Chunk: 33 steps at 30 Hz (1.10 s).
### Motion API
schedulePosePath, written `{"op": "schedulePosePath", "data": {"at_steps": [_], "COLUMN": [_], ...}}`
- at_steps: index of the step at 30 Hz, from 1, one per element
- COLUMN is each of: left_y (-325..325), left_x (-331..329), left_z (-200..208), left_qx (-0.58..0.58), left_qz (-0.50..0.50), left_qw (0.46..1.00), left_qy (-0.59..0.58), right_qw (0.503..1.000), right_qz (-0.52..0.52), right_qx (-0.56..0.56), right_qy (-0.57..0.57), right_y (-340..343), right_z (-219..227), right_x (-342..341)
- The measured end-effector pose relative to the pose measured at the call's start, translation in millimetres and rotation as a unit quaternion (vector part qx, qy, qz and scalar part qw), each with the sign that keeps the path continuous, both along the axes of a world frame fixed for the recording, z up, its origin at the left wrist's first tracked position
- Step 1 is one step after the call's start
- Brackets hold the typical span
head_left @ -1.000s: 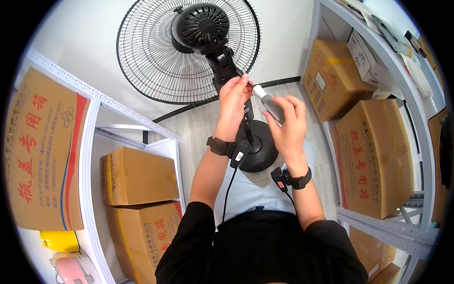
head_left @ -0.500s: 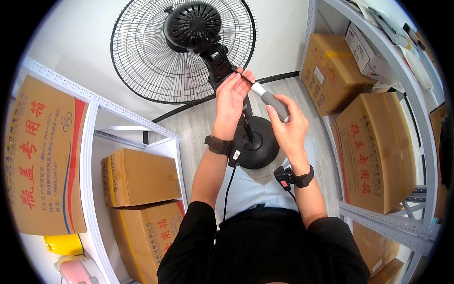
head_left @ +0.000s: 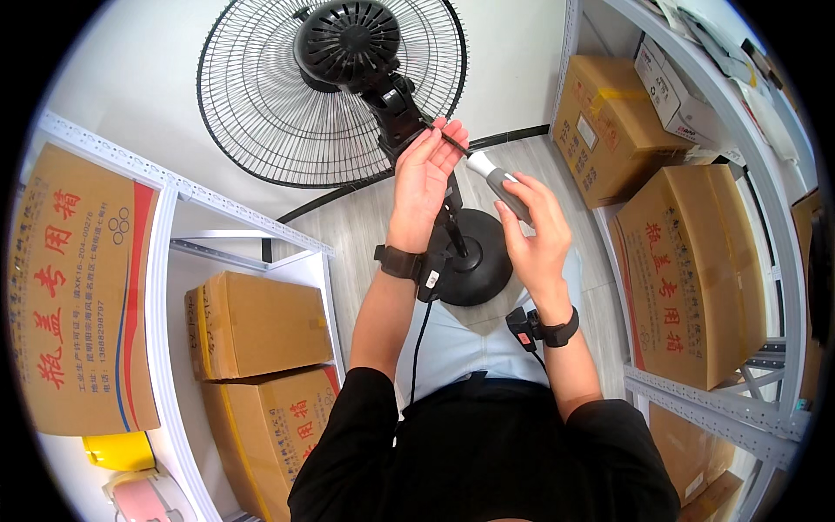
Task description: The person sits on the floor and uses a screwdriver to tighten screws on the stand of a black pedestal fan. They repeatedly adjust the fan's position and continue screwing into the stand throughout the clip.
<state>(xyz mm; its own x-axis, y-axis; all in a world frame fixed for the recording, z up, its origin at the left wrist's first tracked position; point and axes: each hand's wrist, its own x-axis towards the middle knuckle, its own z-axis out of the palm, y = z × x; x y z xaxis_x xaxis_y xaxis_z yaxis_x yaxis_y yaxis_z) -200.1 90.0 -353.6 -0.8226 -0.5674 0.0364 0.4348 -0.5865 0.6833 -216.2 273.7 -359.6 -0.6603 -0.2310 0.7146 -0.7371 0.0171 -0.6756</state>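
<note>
A black standing fan with a wire grille stands ahead of me on a round black base. My right hand grips a screwdriver with a grey and white handle, its dark shaft pointing up-left at the fan's neck. My left hand is raised beside the neck, fingers closed lightly around the screwdriver's shaft near its tip. Both wrists wear black bands with small devices.
White metal shelving on my left holds cardboard boxes, plus a yellow object and a pink one low down. More shelving on the right carries large cardboard boxes. A black cable hangs from my left wrist.
Both hands have shifted slightly and the screwdriver tilted, its tip now against the fan's neck. The view has moved a little; the fan sits higher and nearer.
</note>
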Motion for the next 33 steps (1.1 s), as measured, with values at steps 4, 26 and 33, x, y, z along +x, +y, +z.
{"op": "schedulePosePath", "data": {"at_steps": [4,26,33], "left_y": [-0.8,-48.5,-62.9], "left_x": [0.1,45.4,36.2], "left_z": [-2.1,0.0,-6.2], "left_qx": [0.022,-0.065,-0.422], "left_qz": [-0.005,0.206,0.194], "left_qw": [1.0,0.976,0.86], "left_qy": [0.011,-0.027,-0.212], "right_qw": [1.0,0.996,0.999], "right_qz": [-0.006,0.072,0.035], "right_qx": [0.003,-0.022,-0.018], "right_qy": [-0.003,-0.05,0.004], "right_y": [11.5,-1.2,-9.3], "right_z": [1.5,10.8,13.0], "right_x": [1.9,13.6,22.0]}}
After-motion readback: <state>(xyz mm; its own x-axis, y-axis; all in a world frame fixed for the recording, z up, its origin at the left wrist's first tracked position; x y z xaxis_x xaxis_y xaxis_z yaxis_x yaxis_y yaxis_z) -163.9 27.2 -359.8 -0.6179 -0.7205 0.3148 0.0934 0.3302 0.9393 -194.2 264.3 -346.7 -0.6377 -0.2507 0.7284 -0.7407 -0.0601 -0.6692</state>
